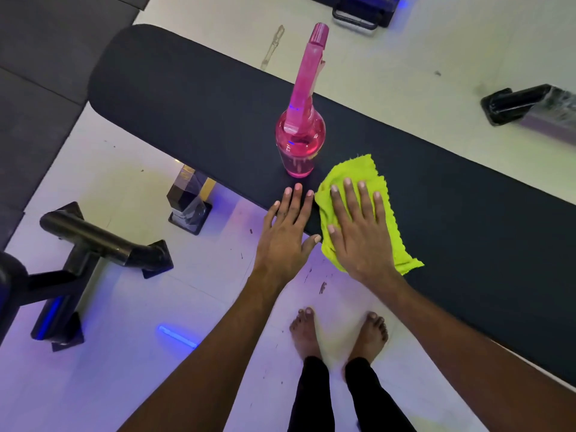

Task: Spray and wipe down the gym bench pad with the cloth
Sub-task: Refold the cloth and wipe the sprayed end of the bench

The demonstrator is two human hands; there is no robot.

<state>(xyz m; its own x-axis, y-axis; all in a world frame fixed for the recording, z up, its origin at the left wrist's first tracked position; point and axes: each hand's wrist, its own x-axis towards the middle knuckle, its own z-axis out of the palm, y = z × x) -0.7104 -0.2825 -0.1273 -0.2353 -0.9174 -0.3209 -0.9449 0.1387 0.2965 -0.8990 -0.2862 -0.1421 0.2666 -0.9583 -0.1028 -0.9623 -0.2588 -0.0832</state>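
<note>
A long black bench pad (193,98) runs from upper left to lower right. A pink spray bottle (300,135) stands upright on it near the front edge. Just right of the bottle lies a lime-green cloth (367,173), flattened under my right hand (358,232), whose fingers are spread and pressing down on it. My left hand (286,232) rests flat beside it, fingers spread, with its fingertips on the pad's front edge and holding nothing. The two hands almost touch.
Black bench legs and a tube frame (99,241) stand on the white tiled floor at the left. Another black frame foot (526,104) sits at the right, and a black rack base (361,14) at the top. My bare feet (339,335) stand close to the pad.
</note>
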